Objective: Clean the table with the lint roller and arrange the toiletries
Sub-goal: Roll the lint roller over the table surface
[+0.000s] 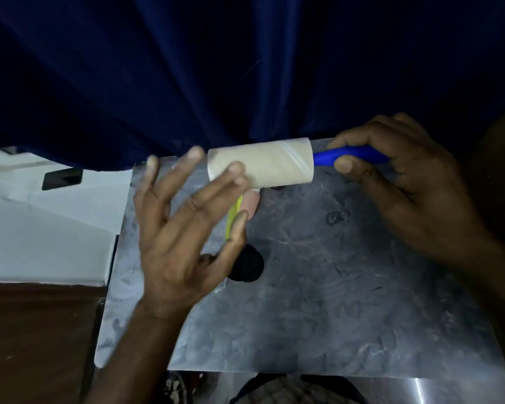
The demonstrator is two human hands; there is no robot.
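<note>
At the far left, a small dark rectangular object [62, 178] lies on a pale surface beside the grey, marble-patterned worktop [333, 301]. The left hand [184, 228] reaches over the worktop's left part with its fingers straight and spread wide, gripping nothing; two fingertips rest on the near end of the lint roller [263, 166]. Under this hand lies a yellow comb [234, 215], with a pink item [252, 201] just beside it, both partly hidden. A black round item [247, 268] sits nearer the person, by the thumb. The lint roller is held level over the far edge of the worktop, its pale roll pointing left. The right hand [405, 185] curls round its blue handle [353, 155]. A dark blue curtain [245, 68] hangs behind.
</note>
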